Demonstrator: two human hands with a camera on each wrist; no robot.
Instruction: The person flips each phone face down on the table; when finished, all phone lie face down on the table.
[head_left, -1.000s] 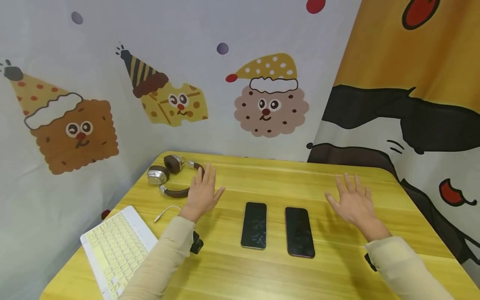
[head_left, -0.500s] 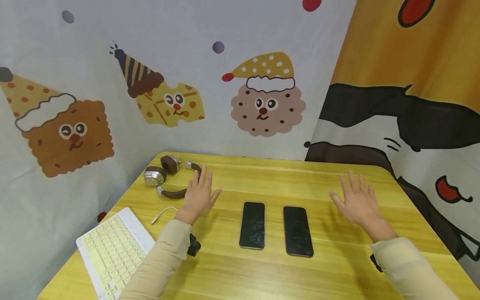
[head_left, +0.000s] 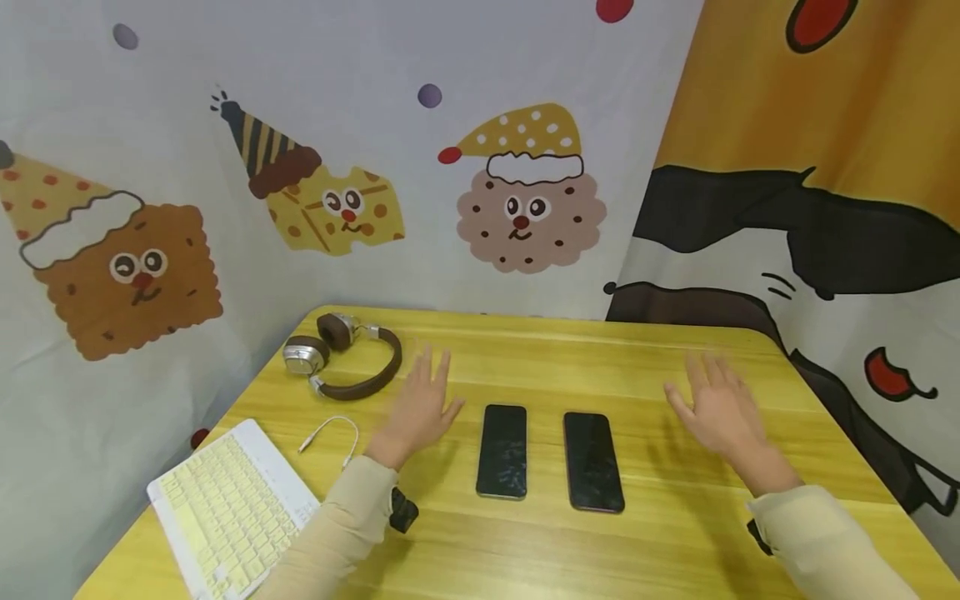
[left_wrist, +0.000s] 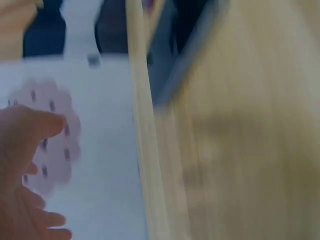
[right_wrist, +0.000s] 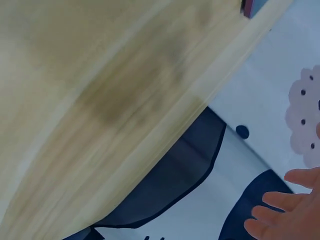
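Two dark phones lie face up on the wooden table: a left phone (head_left: 502, 452) and a right phone (head_left: 593, 461) set slightly askew. My left hand (head_left: 417, 412) hovers left of them, fingers spread and holding nothing; in the left wrist view its thumb and fingertips (left_wrist: 56, 220) stretch out, with the blurred edge of a phone (left_wrist: 182, 55) above. To the right of the phones my right hand (head_left: 720, 412) is raised over the table, fingers extended and slightly blurred. The right wrist view has its fingers (right_wrist: 285, 200) apart from any object.
Brown and silver headphones (head_left: 360, 387) rest at the back left. A short white cable (head_left: 330, 423) curves in front of them, and a white keyboard (head_left: 232, 508) lies at the front left, partly behind my left sleeve. A cartoon-printed curtain (head_left: 450, 275) hangs behind the table (head_left: 540, 358).
My left hand has moved right, away from the headphones, uncovering their band and more of the cable. The right hand has shifted slightly right. The head view has turned a little to the right.
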